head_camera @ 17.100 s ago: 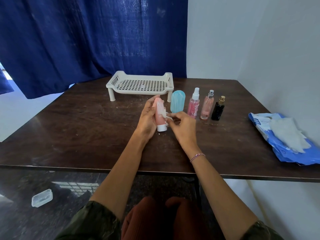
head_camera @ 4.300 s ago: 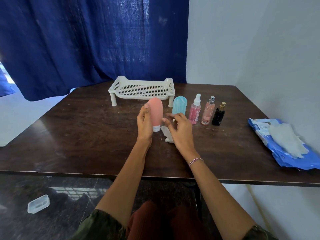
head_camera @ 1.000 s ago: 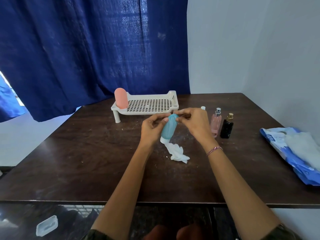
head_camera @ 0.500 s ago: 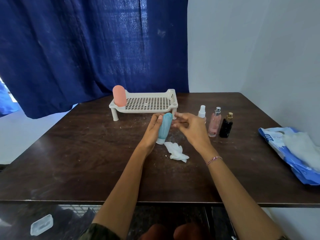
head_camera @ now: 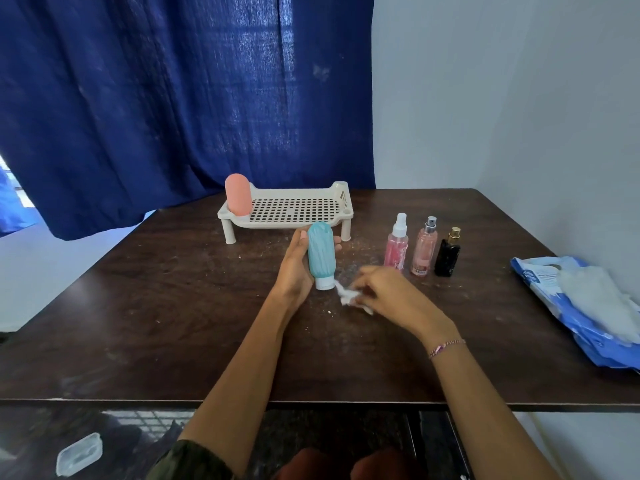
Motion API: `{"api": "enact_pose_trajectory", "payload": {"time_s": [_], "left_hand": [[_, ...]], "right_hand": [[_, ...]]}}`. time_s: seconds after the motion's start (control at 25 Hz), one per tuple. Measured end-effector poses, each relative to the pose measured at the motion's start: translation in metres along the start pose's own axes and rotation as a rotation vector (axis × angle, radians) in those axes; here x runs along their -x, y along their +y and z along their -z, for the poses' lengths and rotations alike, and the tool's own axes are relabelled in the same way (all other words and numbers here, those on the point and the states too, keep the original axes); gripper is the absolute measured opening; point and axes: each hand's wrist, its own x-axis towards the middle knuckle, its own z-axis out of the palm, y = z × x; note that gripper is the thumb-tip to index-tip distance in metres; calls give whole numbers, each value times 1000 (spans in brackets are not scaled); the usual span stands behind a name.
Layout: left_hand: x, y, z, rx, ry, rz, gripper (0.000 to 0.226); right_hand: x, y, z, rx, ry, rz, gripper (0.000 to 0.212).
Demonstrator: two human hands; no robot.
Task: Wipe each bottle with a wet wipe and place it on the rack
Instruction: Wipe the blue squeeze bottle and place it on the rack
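My left hand (head_camera: 294,268) grips a teal squeeze bottle (head_camera: 321,256), cap down, just above the dark table (head_camera: 173,323). My right hand (head_camera: 388,292) has its fingers closed on a crumpled white wet wipe (head_camera: 348,296) lying on the table beside the bottle's cap. A pink squeeze bottle (head_camera: 237,194) stands on the left end of the white perforated rack (head_camera: 294,207). To the right stand a pink spray bottle with a white cap (head_camera: 396,244), a pink spray bottle with a silver cap (head_camera: 424,249) and a black bottle with a gold cap (head_camera: 447,254).
A blue wet-wipe pack (head_camera: 581,306) with a white wipe on top lies at the table's right edge by the wall. A blue curtain (head_camera: 173,98) hangs behind the rack. A clear plastic lid (head_camera: 79,453) lies on the floor at lower left.
My right hand left the teal bottle and dropped to the wipe on the table, closing on it. My left hand keeps hold of the bottle. Earlier, the pink bottle went onto the rack.
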Motion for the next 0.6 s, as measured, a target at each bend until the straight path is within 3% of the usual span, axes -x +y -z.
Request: {"api": "enact_pose_trajectory", "payload": {"time_s": [0.16, 0.2, 0.4, 0.6], "left_hand": [[2, -4, -6, -14, -26, 9, 33], [3, -5, -7, -32, -31, 13, 33], [5, -3, -12, -40, -57, 3, 33], [4, -6, -15, -19, -94, -33, 33]], "right_hand": [[-19, 8, 7, -577, 670, -193, 29], [-23, 10, 3, -618, 778, -224, 32], [-27, 19, -19, -340, 850, -85, 25], [-33, 14, -19, -440, 834, -2, 34]]}}
